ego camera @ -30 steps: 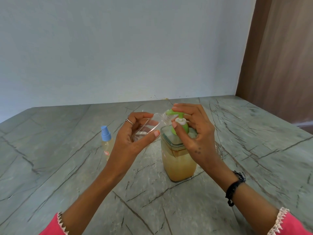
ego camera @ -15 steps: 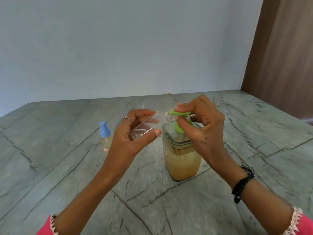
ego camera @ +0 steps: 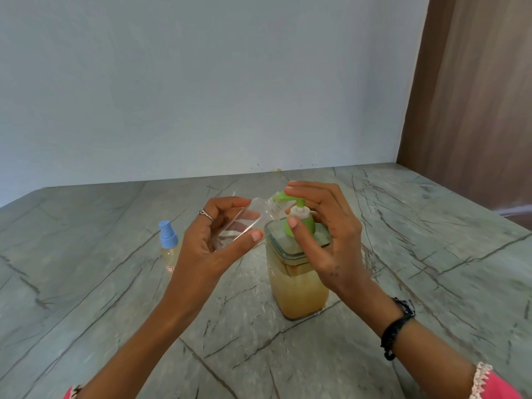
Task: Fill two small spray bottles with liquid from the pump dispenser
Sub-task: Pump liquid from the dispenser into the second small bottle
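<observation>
A square clear pump dispenser (ego camera: 298,286) with amber liquid and a green pump head (ego camera: 299,218) stands mid-table. My left hand (ego camera: 213,246) grips a clear, uncapped small bottle (ego camera: 250,220), tilted with its mouth at the green spout. My right hand (ego camera: 325,231) lies over the pump, fingers on top of the head and thumb against its green collar. A second small spray bottle (ego camera: 169,249) with a blue cap and yellowish liquid stands upright on the table to the left.
The grey marble-patterned table (ego camera: 115,298) meets a pale blue wall at the back. A brown wooden panel (ego camera: 475,96) rises at the right edge.
The pump head has risen again under my right hand, showing its white neck. My left hand keeps the clear bottle at the spout. The view shifted slightly.
</observation>
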A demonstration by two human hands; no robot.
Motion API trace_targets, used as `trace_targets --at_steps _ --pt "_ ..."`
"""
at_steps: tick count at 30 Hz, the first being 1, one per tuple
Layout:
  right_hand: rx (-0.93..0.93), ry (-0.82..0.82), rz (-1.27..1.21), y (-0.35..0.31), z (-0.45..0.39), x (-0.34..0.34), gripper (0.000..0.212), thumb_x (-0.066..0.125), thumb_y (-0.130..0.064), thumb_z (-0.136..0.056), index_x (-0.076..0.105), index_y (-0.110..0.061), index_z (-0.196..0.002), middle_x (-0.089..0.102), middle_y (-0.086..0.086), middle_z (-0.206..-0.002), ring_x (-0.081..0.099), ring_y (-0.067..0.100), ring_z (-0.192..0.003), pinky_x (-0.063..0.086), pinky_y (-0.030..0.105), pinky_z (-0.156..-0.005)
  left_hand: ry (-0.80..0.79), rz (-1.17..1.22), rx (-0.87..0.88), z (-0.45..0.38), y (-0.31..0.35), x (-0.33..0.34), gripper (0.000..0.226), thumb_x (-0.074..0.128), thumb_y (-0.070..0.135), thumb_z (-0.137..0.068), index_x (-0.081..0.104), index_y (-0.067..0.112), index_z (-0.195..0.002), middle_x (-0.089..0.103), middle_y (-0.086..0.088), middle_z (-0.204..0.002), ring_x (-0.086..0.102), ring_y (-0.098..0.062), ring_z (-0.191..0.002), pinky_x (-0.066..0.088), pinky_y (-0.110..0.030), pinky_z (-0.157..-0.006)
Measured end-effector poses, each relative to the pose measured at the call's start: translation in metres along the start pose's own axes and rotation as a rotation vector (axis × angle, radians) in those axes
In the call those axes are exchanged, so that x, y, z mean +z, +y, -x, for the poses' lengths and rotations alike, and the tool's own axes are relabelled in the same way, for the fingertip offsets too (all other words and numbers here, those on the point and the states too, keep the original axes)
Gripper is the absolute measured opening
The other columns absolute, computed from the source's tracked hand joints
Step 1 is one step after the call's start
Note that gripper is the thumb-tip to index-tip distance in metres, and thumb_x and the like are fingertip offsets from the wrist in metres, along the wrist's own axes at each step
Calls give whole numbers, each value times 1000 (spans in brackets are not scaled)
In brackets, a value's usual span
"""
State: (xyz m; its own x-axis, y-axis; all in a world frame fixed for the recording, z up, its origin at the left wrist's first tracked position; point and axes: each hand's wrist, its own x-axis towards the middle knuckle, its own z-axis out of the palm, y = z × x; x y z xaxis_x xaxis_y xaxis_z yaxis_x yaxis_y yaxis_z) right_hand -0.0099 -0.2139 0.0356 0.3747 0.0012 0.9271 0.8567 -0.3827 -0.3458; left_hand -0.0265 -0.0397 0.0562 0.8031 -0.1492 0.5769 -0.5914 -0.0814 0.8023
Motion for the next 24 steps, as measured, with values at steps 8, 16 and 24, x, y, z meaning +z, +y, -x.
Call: trace_targets --at_steps 8,16,24 --pt "91 49 -26 -7 -8 1 16 53 -24 -88 65 -14 -93 57 -12 -94 62 9 -91 55 32 -66 -23 6 -21 0 0 -1 39 68 41 -60 58 33 -97 68 18 -96 65 -3 -90 51 -13 -71" --pt "76 41 -1 -6 -5 0 20 47 -22 -88 62 -13 -97 56 -3 -97 59 6 -93 51 20 -71 -41 2 -28 0 4 -3 38 70 39 -60 58 35 -96 69 20 -92 65 -1 -82 51 -11 -66" --pt "40 -40 45 -3 3 -2 30 50 -27 -88 54 -15 -116 52 3 -115 54 6 -108 50 22 -84 -32 7 -37 1 6 -2 37 73 32 -63 57 36 -95 67 24 -92 64 1 -82 51 -12 -65"
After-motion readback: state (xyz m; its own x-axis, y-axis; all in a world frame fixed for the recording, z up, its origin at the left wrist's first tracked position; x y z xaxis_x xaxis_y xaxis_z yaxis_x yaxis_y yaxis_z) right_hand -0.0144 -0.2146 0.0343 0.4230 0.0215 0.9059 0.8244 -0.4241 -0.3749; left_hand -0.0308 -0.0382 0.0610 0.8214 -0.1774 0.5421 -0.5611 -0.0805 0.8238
